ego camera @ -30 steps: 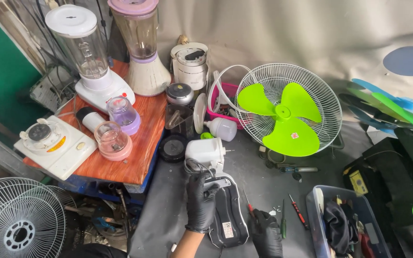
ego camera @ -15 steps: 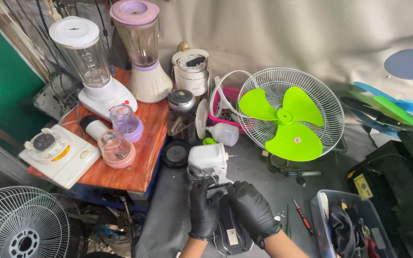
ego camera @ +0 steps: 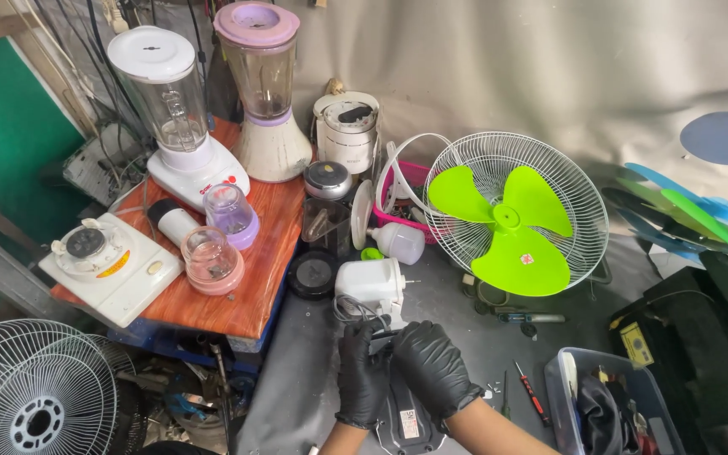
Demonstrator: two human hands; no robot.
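Note:
Both my hands wear black gloves and meet over a dark appliance base [ego camera: 406, 417] lying on the grey floor. My left hand [ego camera: 361, 371] grips its upper end on the left side, fingers closed. My right hand [ego camera: 433, 366] curls over the top of the same base from the right. Thin wires run from the base toward a white motor housing [ego camera: 371, 286] just beyond my fingers. The part under my palms is hidden.
A wooden board [ego camera: 246, 278] at left carries two blenders [ego camera: 271, 93], small jars and a white appliance base [ego camera: 111, 265]. A green-bladed fan [ego camera: 511, 223] stands right of centre. A screwdriver [ego camera: 532, 393] and a blue bin [ego camera: 608, 404] lie at right; a fan grille [ego camera: 31, 392] sits bottom left.
My right hand came up from below into view and closed onto the dark base beside the left hand. The camera has shifted slightly closer.

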